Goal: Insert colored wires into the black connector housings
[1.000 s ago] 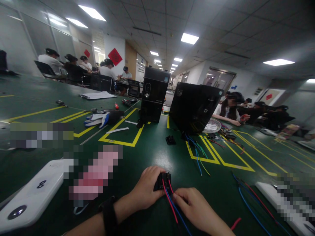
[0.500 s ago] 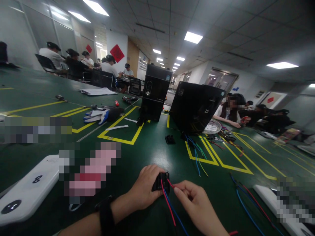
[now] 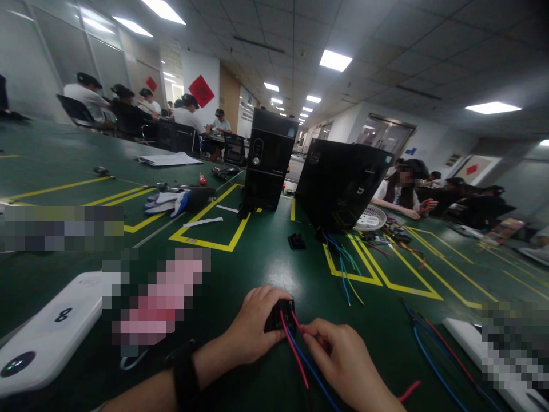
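Observation:
Near the front of the green table, my left hand (image 3: 253, 320) is closed around a small black block with wire slots (image 3: 281, 316), holding it from the left. A red wire (image 3: 299, 364) and a blue wire (image 3: 312, 375) run out of the block toward me. My right hand (image 3: 337, 352) pinches a second red wire (image 3: 295, 320) just right of the block; that wire's near end meets the block. The rest of this wire is largely hidden by my right hand. A similar black part (image 3: 296, 241) lies farther off.
Two black computer cases (image 3: 268, 160) stand beyond my hands, with loose blue and green wires (image 3: 343, 263) at the right one. More wires (image 3: 433, 349) and a white device (image 3: 467, 349) lie right. At left are a white case (image 3: 55, 326) and gloves (image 3: 167, 203). Another person (image 3: 401, 189) sits far right.
My hands stay almost in place, with the right fingers still pinching the red wire at the block. The camera view has shifted very slightly.

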`<state>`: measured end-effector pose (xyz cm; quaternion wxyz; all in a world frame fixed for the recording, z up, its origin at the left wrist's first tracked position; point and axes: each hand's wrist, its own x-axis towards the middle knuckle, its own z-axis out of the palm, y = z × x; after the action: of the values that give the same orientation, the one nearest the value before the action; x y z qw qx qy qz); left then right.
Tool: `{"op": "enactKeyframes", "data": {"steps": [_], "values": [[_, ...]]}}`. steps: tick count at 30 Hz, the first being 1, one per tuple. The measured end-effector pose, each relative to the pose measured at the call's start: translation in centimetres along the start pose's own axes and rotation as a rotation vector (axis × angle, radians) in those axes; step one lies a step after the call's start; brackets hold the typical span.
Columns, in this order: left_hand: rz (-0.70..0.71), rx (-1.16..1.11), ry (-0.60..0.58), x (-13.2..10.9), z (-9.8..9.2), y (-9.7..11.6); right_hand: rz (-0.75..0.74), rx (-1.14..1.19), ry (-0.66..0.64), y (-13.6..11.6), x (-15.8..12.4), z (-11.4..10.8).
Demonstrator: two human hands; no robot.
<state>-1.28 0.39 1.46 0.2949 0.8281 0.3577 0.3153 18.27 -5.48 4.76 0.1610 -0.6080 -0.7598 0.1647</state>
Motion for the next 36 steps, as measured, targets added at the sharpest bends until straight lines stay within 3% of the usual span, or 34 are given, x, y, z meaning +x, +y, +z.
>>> {"op": "enactKeyframes", "data": {"steps": [11,15,21,28,36], "values": [[-0.071,-0.055,0.091,-0.3,0.8,-0.7,0.032,0.139,0.117,-0.2,0.2,0.0],[-0.092,-0.071,0.094,-0.4,1.0,-0.8,-0.044,0.150,0.141,-0.5,0.2,0.5],[-0.086,-0.051,0.095,-0.3,1.0,-1.0,-0.188,0.072,0.053,-0.7,0.2,0.5],[-0.119,0.039,0.114,-0.2,0.5,-0.6,-0.144,-0.028,-0.011,0.1,0.2,0.0],[-0.105,0.048,0.105,-0.2,0.5,-0.4,-0.023,0.017,0.094,-0.2,0.0,-0.5]]}}
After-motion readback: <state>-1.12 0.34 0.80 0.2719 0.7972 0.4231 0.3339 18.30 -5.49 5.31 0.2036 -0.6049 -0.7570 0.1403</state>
